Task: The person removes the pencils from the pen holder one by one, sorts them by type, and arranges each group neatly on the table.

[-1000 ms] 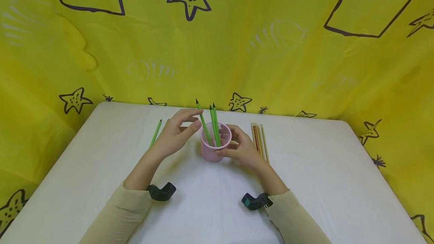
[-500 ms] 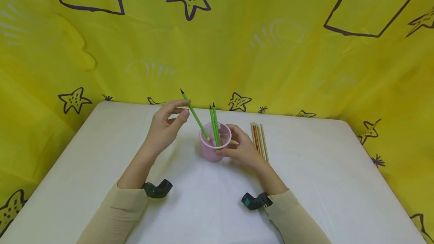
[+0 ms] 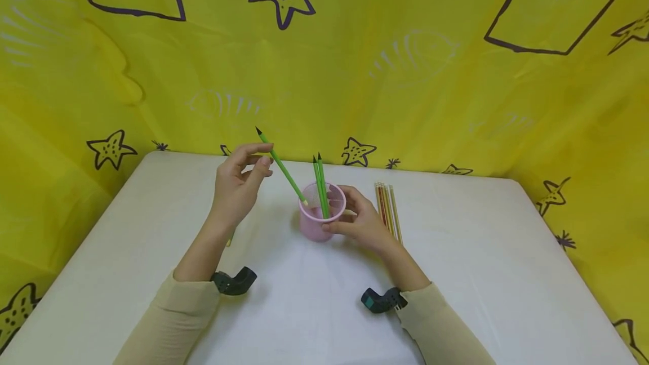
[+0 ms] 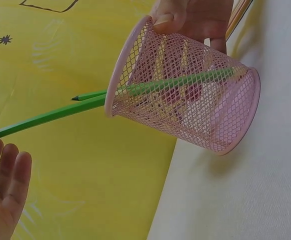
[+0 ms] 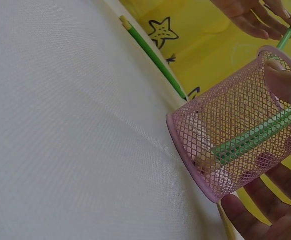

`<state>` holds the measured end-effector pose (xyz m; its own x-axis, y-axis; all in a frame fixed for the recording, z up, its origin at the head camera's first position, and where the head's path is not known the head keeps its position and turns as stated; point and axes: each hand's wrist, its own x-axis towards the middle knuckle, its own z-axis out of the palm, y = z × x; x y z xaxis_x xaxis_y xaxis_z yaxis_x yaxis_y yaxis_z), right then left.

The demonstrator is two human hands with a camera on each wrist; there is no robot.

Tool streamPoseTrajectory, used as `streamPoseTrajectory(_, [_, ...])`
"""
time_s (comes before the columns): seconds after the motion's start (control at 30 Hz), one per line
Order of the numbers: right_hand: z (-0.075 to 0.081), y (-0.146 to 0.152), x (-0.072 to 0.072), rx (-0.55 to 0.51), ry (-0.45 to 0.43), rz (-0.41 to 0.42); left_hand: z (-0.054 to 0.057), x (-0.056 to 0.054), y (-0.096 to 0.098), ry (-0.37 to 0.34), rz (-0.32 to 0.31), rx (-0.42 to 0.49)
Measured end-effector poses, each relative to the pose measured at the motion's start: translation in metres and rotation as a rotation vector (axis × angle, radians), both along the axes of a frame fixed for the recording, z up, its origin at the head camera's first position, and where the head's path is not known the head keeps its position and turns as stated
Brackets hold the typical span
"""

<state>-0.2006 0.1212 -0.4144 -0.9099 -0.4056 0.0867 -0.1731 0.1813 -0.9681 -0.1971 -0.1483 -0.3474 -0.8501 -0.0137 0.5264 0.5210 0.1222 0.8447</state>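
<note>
My left hand [image 3: 235, 185] pinches a green pencil [image 3: 284, 170] between thumb and fingers. The pencil slants, its dark point up and its pale lower end overlapping the near-left rim of a pink mesh pencil cup [image 3: 315, 228]. The right hand [image 3: 362, 221] grips the cup from the right, thumb at the front by the rim, as the right wrist view also shows. Two more green pencils [image 3: 321, 187] stand in the cup, points up. On the table to the left lies another green pencil [image 5: 153, 57], mostly hidden behind my left forearm in the head view.
Several gold and reddish pencils [image 3: 387, 210] lie side by side on the white table [image 3: 481, 269], just right of the right hand. A yellow curtain with star drawings [image 3: 324, 72] hangs behind the table. Each wrist wears a dark camera [image 3: 235, 281].
My left hand has moved left and up with its pencil, whose lower end rose from inside the cup to the rim. The right hand and cup have stayed in place.
</note>
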Motion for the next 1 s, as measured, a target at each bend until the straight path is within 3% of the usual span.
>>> streamPoseTrajectory(1.0, [0.0007, -0.0009, 0.0005, 0.005, -0.004, -0.014, 0.0038, 0.0028, 0.0002, 0.038, 0.065, 0.137])
